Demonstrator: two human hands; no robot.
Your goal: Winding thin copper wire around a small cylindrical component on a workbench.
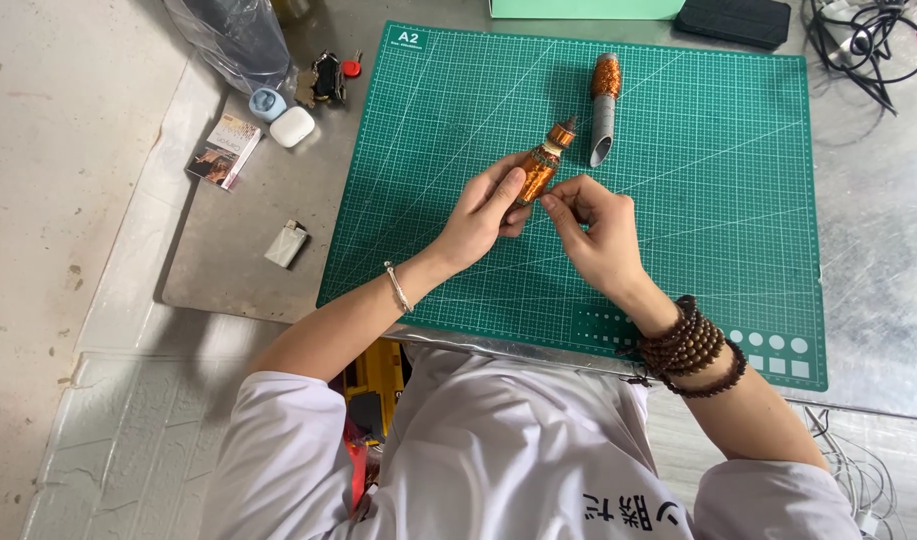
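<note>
Your left hand (483,212) grips a copper-wound coil (540,166) above the green cutting mat (718,180), tilted with its tip pointing away from you. Your right hand (600,232) pinches at the coil's lower end with its fingertips (550,204). A second coil on a grey tube (604,106) lies on the mat just beyond. A white earbud case (292,126) sits on the worktop (233,235) to the left.

Copper-wound coil (538,170): lower end hidden inside left hand (483,210). Black case (733,20), mint box (586,8), cable tangle (863,40): cut by top edge.
</note>
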